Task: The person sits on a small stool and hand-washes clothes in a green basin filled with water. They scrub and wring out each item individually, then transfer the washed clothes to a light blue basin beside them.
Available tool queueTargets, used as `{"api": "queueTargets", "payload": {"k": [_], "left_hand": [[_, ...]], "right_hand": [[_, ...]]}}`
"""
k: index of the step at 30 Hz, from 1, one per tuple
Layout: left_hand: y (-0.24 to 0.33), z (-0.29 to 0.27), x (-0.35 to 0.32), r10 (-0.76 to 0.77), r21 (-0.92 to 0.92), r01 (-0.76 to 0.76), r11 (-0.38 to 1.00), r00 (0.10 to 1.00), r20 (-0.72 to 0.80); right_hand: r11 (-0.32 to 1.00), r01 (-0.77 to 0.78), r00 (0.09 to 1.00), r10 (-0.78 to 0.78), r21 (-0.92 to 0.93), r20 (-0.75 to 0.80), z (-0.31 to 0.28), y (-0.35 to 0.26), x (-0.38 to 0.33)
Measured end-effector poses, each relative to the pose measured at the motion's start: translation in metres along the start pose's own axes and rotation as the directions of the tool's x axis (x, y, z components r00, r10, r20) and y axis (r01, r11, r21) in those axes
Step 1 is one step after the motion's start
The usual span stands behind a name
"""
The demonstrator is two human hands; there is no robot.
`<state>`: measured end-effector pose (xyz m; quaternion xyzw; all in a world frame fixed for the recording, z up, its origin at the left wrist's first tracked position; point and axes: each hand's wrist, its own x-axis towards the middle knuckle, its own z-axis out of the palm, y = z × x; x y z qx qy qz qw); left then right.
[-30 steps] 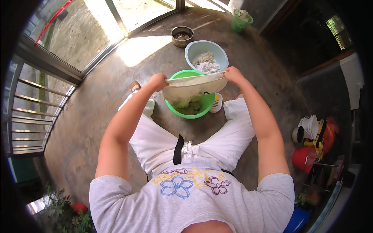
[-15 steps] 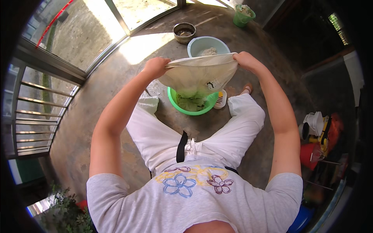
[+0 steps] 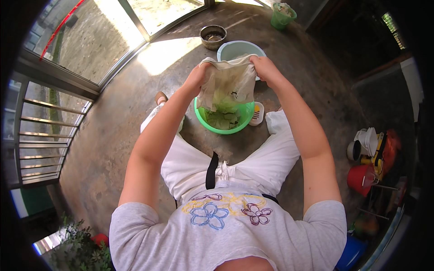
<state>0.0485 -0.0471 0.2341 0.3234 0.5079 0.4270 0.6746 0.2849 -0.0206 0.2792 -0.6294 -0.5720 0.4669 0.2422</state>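
Note:
I hold a wet pale cloth [image 3: 228, 86] up by its top edge, so it hangs down over a green basin [image 3: 240, 125] on the floor between my knees. My left hand [image 3: 199, 75] grips the cloth's left corner and my right hand [image 3: 263, 68] grips the right corner. The cloth's lower end reaches into the green basin, where more wet fabric lies. Just behind it stands a light blue basin [image 3: 230, 47], partly hidden by the cloth.
A small metal bowl [image 3: 213, 36] sits beyond the blue basin, and a green bucket [image 3: 283, 14] stands at the far right. A white soap dish [image 3: 257, 114] lies beside the green basin. Buckets and containers [image 3: 370, 153] crowd the right side. A glass door runs along the left.
My hands have come closer together and risen, so the cloth, earlier stretched wide across the basin, now hangs bunched and vertical.

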Motion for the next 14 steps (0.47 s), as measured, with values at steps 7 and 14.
{"api": "queueTargets", "payload": {"k": [7, 14], "left_hand": [[-0.034, 0.035, -0.019, -0.257, -0.463, 0.342, 0.817, 0.937, 0.238], [-0.079, 0.027, -0.008, -0.051, -0.6, 0.083, 0.796, 0.996, 0.07]], "right_hand": [[0.886, 0.452, 0.888, -0.458, -0.108, -0.036, 0.093, -0.004, -0.041], [0.817, 0.373, 0.927, -0.346, 0.44, -0.143, 0.091, 0.038, -0.034]]}}
